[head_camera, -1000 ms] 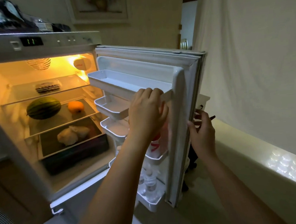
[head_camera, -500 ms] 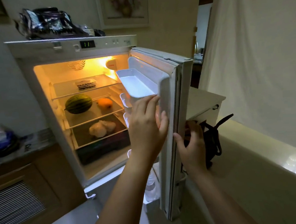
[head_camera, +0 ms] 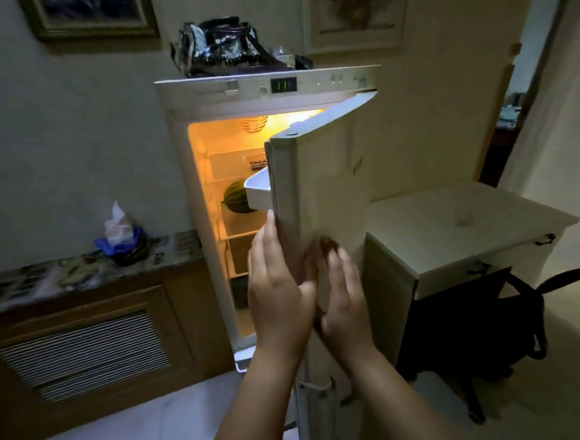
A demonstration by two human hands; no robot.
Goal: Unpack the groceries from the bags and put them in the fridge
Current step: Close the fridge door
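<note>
Both hands flat, fingers extended, gripping nothing: left hand (head_camera: 279, 289) on the fridge door (head_camera: 317, 190) edge, right hand (head_camera: 342, 298) on its face. Recommend withdrawing left fingers before closure.

Both forearms are bare up to the frame's lower edge, with no sleeve showing. The left hand (head_camera: 279, 289) and right hand (head_camera: 344, 305) are bare and ungloved; the right hand is partly motion-blurred.
</note>
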